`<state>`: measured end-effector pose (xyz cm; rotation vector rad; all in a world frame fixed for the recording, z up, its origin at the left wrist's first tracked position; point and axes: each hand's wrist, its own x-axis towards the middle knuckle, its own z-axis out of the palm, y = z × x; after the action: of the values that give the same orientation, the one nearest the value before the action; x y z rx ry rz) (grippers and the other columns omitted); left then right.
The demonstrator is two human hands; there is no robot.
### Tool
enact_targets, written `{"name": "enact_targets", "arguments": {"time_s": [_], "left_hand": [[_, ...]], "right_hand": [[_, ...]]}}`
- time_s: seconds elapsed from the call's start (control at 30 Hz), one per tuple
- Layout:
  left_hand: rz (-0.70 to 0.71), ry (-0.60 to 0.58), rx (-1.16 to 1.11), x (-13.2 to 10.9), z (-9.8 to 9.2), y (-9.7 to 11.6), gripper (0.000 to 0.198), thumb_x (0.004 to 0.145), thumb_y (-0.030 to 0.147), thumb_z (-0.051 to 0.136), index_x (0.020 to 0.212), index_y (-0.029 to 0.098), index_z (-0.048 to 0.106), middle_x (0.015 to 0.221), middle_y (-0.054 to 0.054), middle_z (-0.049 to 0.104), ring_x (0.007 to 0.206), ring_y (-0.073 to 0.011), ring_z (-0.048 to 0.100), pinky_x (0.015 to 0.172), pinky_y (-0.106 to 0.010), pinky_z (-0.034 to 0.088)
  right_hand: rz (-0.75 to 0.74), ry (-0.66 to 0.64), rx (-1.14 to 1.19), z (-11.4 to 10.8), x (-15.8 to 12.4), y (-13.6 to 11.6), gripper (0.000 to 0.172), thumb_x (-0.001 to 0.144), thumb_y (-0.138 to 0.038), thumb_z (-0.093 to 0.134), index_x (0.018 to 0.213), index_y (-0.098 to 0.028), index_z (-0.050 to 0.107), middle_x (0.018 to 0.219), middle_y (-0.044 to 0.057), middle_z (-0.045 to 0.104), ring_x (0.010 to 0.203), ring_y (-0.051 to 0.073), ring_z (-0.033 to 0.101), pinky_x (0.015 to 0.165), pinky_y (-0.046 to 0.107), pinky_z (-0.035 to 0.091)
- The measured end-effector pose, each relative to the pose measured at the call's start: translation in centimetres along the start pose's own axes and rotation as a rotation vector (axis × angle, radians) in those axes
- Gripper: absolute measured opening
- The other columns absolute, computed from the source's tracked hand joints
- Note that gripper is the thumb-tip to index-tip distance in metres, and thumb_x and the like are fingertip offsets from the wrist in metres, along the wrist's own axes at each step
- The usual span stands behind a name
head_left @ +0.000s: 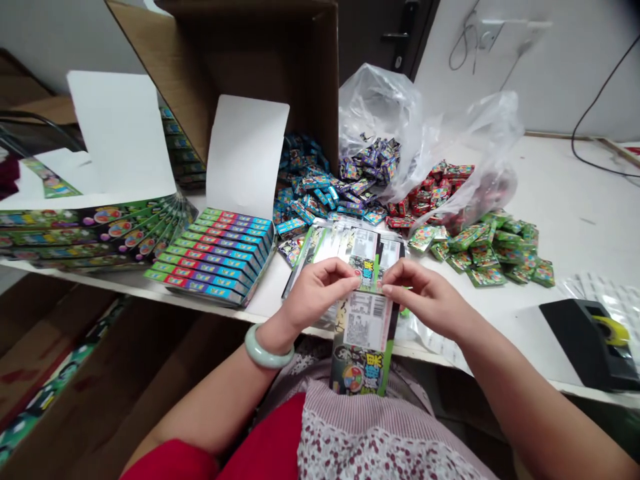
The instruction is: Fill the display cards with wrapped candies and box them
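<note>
Between my two hands hangs a printed candy carton (361, 327), dark with green edges, a white label panel and colourful lettering. My left hand (320, 288) pinches its left edge between thumb and fingers, near a crease. At the opposite edge, my right hand (427, 293) pinches it the same way. The carton's lower end reaches past the table edge toward my lap. Just behind my hands lies a pile of similar flat cartons (323, 240), partly covered by my fingers and the held carton.
Left of my hands stands an open display box (250, 127) with rows of small packs. Behind are blue packs (305, 207), purple packs (370, 163) and red packs (440, 190), with plastic bags. Green packs (495, 247) and a tape dispenser (585, 340) sit right. A large cardboard box (270, 60) opens forward.
</note>
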<state>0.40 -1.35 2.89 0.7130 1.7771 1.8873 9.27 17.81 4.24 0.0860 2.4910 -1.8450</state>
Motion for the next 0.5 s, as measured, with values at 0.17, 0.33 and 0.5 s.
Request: {"name": "enact_targets", "arguments": {"time_s": [0.17, 0.33, 0.5], "left_hand": [[-0.001, -0.066, -0.007, 0.3, -0.5, -0.1, 0.013, 0.078, 0.026, 0.069, 0.073, 0.015, 0.064, 0.074, -0.001, 0.063, 0.069, -0.0114, 0.056, 0.066, -0.024, 0.047], [0.102, -0.163, 0.114, -0.6, -1.1, -0.1, 0.012, 0.088, 0.025, 0.061, 0.084, 0.017, 0.068, 0.088, -0.005, 0.069, 0.086, -0.0156, 0.064, 0.082, -0.03, 0.051], [0.207, -0.17, 0.207, -1.8, -1.3, -1.1, 0.011, 0.085, 0.022, 0.065, 0.096, 0.019, 0.068, 0.095, -0.006, 0.068, 0.091, -0.017, 0.064, 0.081, -0.03, 0.053]], "right_hand": [[-0.007, 0.005, 0.0, -0.1, 0.0, 0.1, 0.016, 0.086, -0.035, 0.06, 0.081, -0.02, 0.057, 0.076, 0.0, 0.058, 0.065, 0.012, 0.051, 0.058, 0.027, 0.041], [-0.191, 0.019, -0.122, -0.3, -1.1, 0.6, 0.014, 0.092, -0.03, 0.056, 0.083, -0.02, 0.059, 0.085, 0.003, 0.06, 0.08, 0.015, 0.058, 0.07, 0.03, 0.047], [-0.398, 0.166, -0.217, 1.2, -2.6, 2.6, 0.009, 0.089, -0.019, 0.061, 0.097, -0.023, 0.059, 0.1, 0.004, 0.06, 0.096, 0.016, 0.059, 0.08, 0.032, 0.05]]}}
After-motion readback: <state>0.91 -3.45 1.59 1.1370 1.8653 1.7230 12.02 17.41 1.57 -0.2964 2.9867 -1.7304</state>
